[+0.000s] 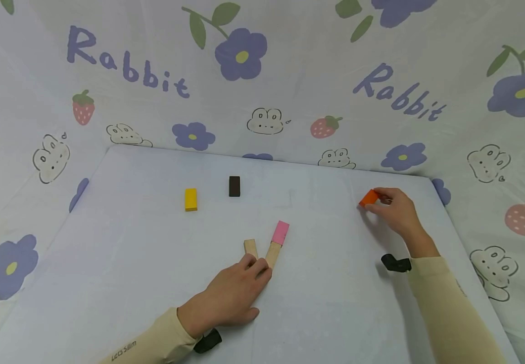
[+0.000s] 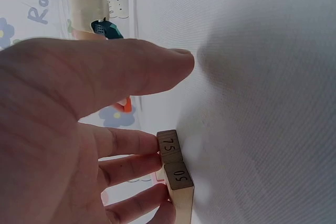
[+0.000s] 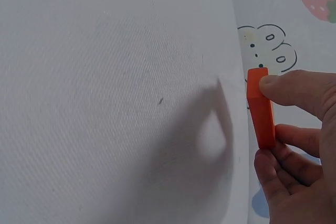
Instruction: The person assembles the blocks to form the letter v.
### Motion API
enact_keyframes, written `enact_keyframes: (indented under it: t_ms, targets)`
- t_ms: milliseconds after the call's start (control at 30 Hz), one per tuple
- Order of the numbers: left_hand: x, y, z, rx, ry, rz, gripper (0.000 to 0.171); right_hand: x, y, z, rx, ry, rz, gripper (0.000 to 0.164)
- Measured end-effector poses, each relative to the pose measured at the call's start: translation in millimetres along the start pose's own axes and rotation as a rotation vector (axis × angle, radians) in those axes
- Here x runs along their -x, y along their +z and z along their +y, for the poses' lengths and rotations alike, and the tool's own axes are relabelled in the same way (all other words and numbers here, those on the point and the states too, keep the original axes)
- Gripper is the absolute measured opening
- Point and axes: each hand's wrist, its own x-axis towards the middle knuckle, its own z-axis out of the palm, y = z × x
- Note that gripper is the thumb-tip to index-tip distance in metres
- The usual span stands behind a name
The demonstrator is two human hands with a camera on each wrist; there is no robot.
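Note:
My right hand pinches an orange block between thumb and fingers, over the right part of the white table. In the right wrist view the orange block is held with its shadow on the surface beside it. Near the middle, my left hand touches two plain wooden blocks with its fingertips, thumb held away. The left wooden block and the right wooden block form a V. A pink block lies end to end with the right one. Numbers show on the wooden end faces.
A yellow block and a dark brown block lie toward the back left of the table. A patterned cloth with flowers and rabbits hangs behind and around it. Each wrist carries a black device.

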Motion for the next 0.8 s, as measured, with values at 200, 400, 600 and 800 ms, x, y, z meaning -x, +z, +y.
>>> enact_keyframes:
  t_ms: [200, 400, 600, 800]
  targets:
    - [0.3, 1.1, 0.0, -0.003, 0.001, 0.012, 0.06, 0.4, 2.4, -5.8, -0.005, -0.019, 0.004, 0.067]
    - [1.0, 1.2, 0.2, 0.002, 0.0, 0.027, 0.059, 2.0, 2.6, -13.1, 0.0, -0.039, 0.005, 0.068]
    - [1.2, 1.6, -0.2, 0.006, 0.001, 0.029, 0.059, 3.5, 3.4, -21.9, 0.02, -0.057, 0.001, 0.067]
    - [1.0, 3.0, -0.1, 0.012, -0.001, 0.033, 0.058, 4.0, 5.1, -25.5, 0.008, -0.073, -0.001, 0.066]
